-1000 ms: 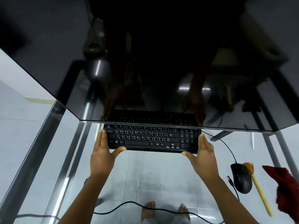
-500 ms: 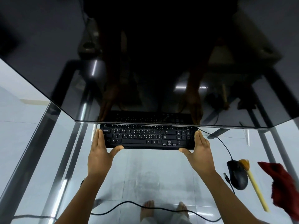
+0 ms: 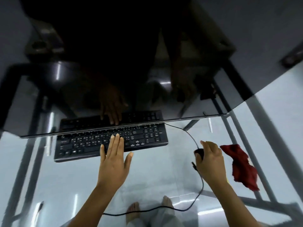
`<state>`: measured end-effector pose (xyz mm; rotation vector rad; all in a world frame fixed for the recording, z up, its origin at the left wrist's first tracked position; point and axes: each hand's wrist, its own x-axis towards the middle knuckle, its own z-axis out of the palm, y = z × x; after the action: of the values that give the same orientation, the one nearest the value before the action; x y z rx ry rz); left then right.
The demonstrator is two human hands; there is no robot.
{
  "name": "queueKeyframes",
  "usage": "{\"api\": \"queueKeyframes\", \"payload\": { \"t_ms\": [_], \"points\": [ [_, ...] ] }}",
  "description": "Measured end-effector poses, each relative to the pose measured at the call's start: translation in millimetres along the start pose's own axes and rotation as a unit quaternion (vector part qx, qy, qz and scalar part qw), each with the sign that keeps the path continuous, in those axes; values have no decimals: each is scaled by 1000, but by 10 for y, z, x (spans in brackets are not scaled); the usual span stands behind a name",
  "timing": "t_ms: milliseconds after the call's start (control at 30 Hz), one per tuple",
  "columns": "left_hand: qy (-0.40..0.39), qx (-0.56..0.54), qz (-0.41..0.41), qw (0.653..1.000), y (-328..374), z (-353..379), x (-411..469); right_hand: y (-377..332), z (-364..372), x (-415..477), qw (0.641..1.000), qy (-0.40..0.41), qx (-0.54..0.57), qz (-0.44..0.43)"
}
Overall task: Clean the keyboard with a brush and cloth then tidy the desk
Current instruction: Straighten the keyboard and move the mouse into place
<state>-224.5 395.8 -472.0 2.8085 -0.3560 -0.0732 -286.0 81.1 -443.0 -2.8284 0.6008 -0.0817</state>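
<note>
Hands left the keyboard (image 3: pixel 82 145) ends: left grip (image 3: pixel 113 163) flat, spread on keys, right grip (image 3: pixel 209 161) cupping mouse (image 3: pixel 199 152); cloth (image 3: pixel 242 166) out, tidying unfinished.

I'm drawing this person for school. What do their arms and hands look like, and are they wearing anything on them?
Draw both arms bare: no sleeves show up to the picture's edge. The left hand and right hand wear no gloves, and I see no rings, watch or bracelets. The nails look plain, though it is a bit blurry.
</note>
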Motion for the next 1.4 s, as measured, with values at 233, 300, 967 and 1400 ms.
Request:
{"api": "queueKeyframes", "payload": {
  "t_ms": [233, 300, 967, 1400],
  "points": [
    [-31, 27, 83, 996, 515, 145, 182, 159, -23, -185, 999, 25, 33, -27],
    [-26, 32, 84, 996, 548, 173, 192, 174, 19, -170, 998, 25, 40, -38],
    [-9, 37, 48, 998, 463, 121, 189, 67, 159, 683, 992, 81, 80, -62],
    [-20, 43, 64, 997, 360, 132, 150, 40, 160, 738, 992, 80, 30, -92]
  ]
}}
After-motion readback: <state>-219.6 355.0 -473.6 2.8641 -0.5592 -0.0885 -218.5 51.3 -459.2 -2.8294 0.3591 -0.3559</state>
